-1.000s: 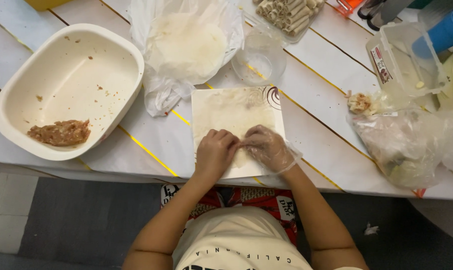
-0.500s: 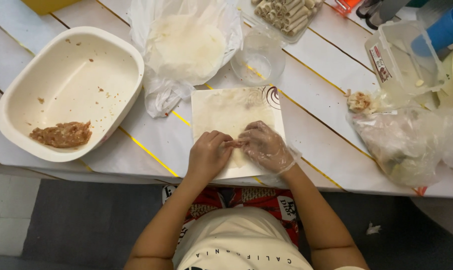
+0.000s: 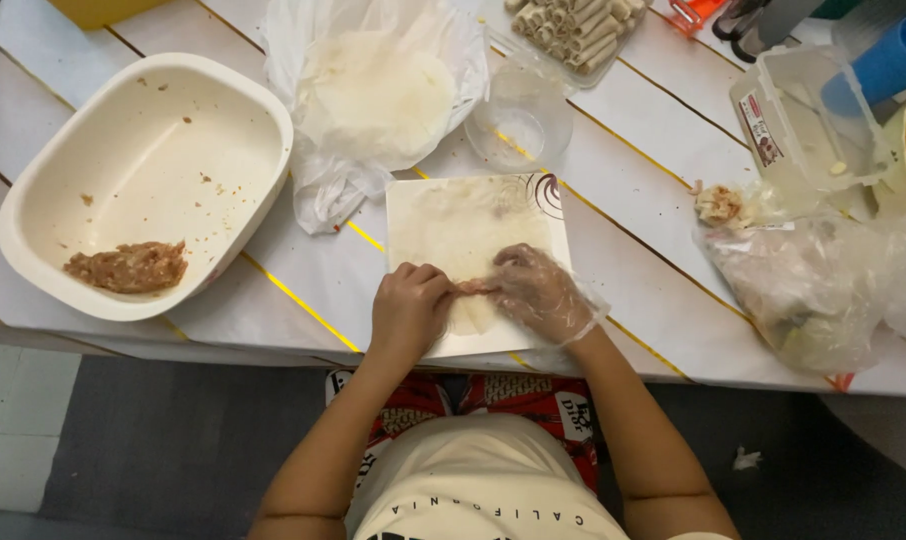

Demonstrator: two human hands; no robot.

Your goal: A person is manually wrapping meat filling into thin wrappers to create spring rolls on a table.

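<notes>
White slatted table [image 3: 673,200] holds a square plate [image 3: 413,200]; left hand [image 3: 410,310] and gloved right hand [image 3: 535,292] pinch the wrapper [image 3: 463,235], which wants tight, even rolling.

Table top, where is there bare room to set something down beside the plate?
Bare table lies between the cream tub and the square plate, and between the plate and the clear bag. Behind the plate it is crowded: wrapper stack, glass bowl, rolls tray.
</notes>
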